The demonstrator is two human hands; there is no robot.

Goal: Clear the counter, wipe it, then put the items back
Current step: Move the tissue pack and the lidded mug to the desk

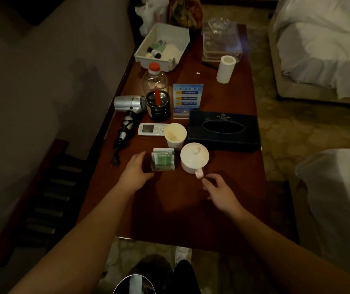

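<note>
At far left of the dark wooden tabletop [170, 209] lies a silver hair dryer [130, 105]; the left hand [137, 168] rests against a clear holder of green packets [163, 159], fingers curled at its left side. Right of the holder stands a lidded white mug [193, 158], behind it a paper cup [175, 135]. The right hand [220, 192], fingers loosely curled and holding nothing, hovers just beside the mug's handle; a black tissue box [224, 130] lies farther right.
</note>
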